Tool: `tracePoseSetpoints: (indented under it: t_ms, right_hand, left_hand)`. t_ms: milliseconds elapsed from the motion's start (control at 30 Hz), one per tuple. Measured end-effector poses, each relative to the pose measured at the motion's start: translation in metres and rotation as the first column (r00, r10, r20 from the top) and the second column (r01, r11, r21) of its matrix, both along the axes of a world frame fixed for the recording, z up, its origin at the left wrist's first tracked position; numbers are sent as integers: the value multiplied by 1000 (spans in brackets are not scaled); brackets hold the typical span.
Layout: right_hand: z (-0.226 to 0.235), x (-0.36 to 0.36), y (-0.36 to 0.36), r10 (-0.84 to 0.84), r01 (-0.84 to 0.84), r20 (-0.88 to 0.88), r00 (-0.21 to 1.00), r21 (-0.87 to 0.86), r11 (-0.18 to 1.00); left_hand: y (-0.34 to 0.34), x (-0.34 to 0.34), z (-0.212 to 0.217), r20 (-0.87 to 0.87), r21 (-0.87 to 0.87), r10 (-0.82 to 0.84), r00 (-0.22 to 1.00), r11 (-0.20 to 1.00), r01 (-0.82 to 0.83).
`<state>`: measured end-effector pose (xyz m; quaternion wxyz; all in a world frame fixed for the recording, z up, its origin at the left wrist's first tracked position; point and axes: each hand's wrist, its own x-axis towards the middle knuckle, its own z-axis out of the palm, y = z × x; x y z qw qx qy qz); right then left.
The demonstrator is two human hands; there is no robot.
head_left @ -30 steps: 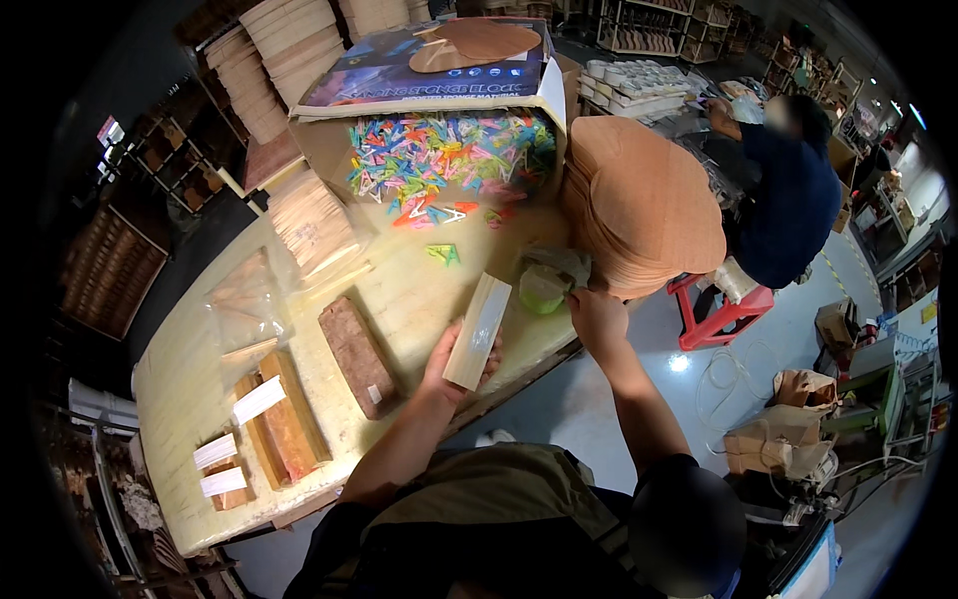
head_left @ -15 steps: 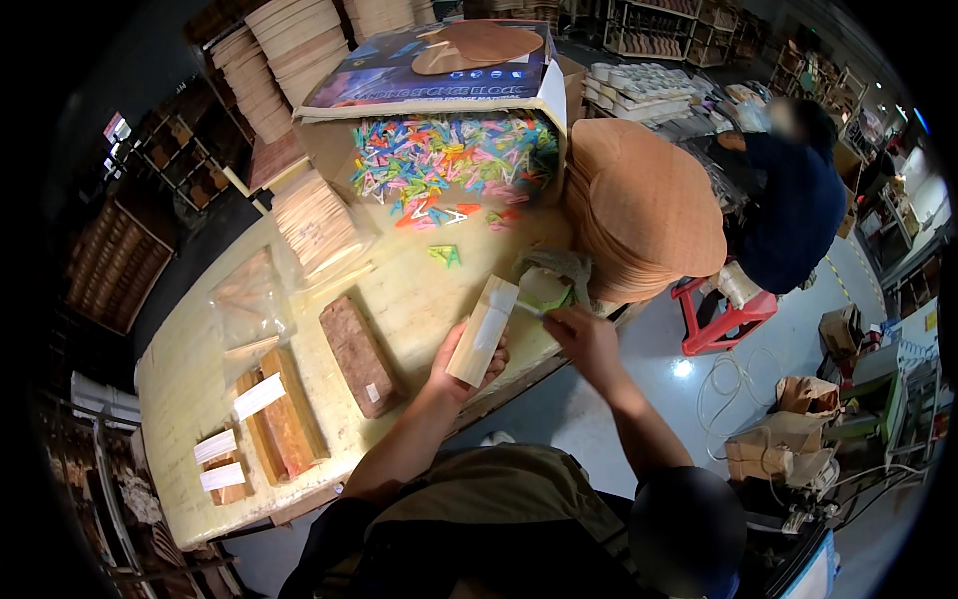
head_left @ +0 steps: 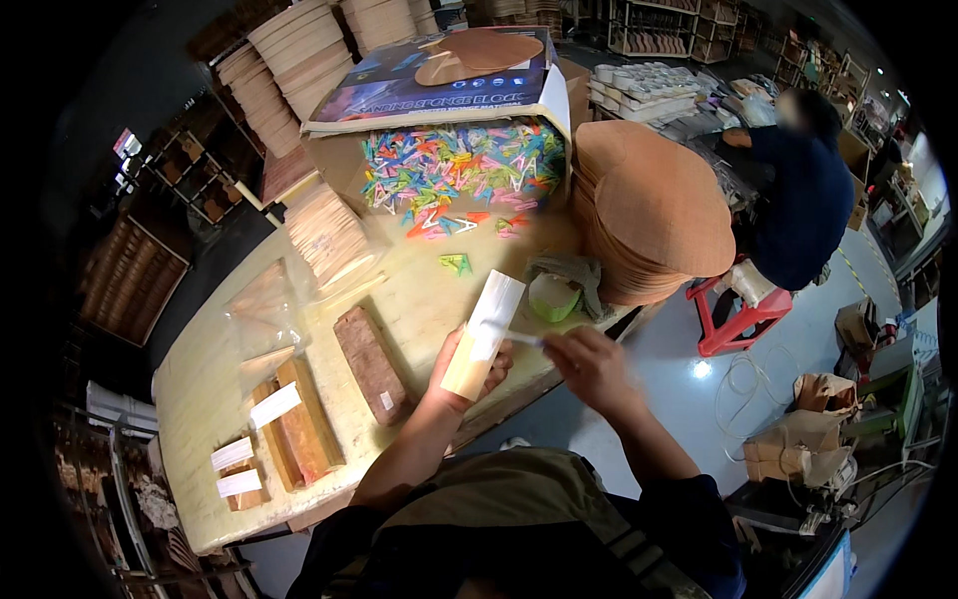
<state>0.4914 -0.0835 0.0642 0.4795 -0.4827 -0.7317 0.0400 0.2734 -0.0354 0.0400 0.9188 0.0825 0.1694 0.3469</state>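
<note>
My left hand (head_left: 446, 377) grips a short, flat piece of pale wood (head_left: 482, 341), its long side tilted away from me. A wet white coat, glue by its look, lies over the upper and middle part of its face. My right hand (head_left: 591, 367), slightly blurred, pinches a slim pale glue brush (head_left: 525, 339), whose tip meets the wood's right side near the middle; its exact shape is hard to make out. Just beyond, a green pot (head_left: 553, 298) stands on the table beside a crumpled grey cloth (head_left: 587, 276). A reddish-brown block (head_left: 371, 364) lies left of my left hand.
On the yellowish table (head_left: 210, 399) lie wooden blocks with white strips (head_left: 275, 406) at left. An open carton (head_left: 439, 85) spills colourful clothespins (head_left: 464, 165) at the back. Stacked brown guitar-shaped boards (head_left: 659, 210) stand at right; beyond them a person (head_left: 803, 195) sits on a red stool (head_left: 733, 317).
The brush has come from beside the pot and the wood's top end down to its middle edge. White now covers more of the wood's face. My left hand keeps its hold.
</note>
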Motion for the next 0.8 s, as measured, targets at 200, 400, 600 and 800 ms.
tracePoseSetpoints:
  t_ms: [200, 400, 600, 800]
  right_hand:
    - [-2, 19, 32, -213, 146, -264, 941, -252, 957]
    - [5, 3, 5, 134, -200, -244, 961, -272, 941]
    - [1, 13, 27, -78, 55, -204, 976, -118, 992]
    - [8, 4, 39, -95, 44, -259, 961, -194, 980]
  left_hand:
    - [-4, -8, 9, 17, 67, -7, 1000, 998, 5]
    - [0, -8, 12, 14, 11, 66, 998, 998, -66]
    - [-6, -14, 3, -4, 59, -1, 1000, 998, 2]
    - [-10, -12, 9, -10, 87, 10, 1000, 996, -9]
